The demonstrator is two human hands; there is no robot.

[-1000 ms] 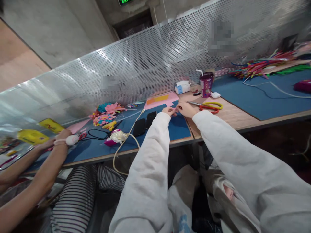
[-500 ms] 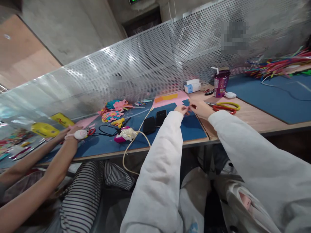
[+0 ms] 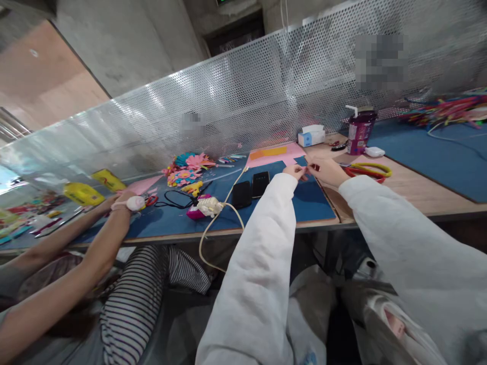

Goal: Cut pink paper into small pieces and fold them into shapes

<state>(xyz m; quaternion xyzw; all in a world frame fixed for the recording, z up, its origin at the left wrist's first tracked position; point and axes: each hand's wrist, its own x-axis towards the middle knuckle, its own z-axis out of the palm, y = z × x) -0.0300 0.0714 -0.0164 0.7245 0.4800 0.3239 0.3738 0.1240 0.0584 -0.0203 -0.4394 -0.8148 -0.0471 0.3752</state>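
My left hand [image 3: 293, 172] and my right hand [image 3: 327, 172] meet fingertip to fingertip over the front part of a blue mat [image 3: 310, 200]. Both are closed in a pinch. Whatever lies between the fingertips is too small to make out. Just behind my left hand lies pink paper [image 3: 255, 161] with an orange strip [image 3: 274, 151] on it. To the right of my right hand rest scissors [image 3: 371, 168] with yellow and red handles, their blades partly hidden by that hand. Two dark phones [image 3: 242, 194] lie left of my left forearm.
A purple cup [image 3: 359, 134] with a straw, a white case [image 3: 375, 151] and a tissue box [image 3: 311, 138] stand at the back. Paper flowers [image 3: 186, 172], a yellow glue gun [image 3: 193, 188] and a power strip [image 3: 205, 207] with cables lie left. A co-worker's arms [image 3: 110, 228] reach in there.
The view has turned slightly left, so everything sits farther right in the picture. My hands stay pinched together over the mat, with hardly any visible change in their fingers.
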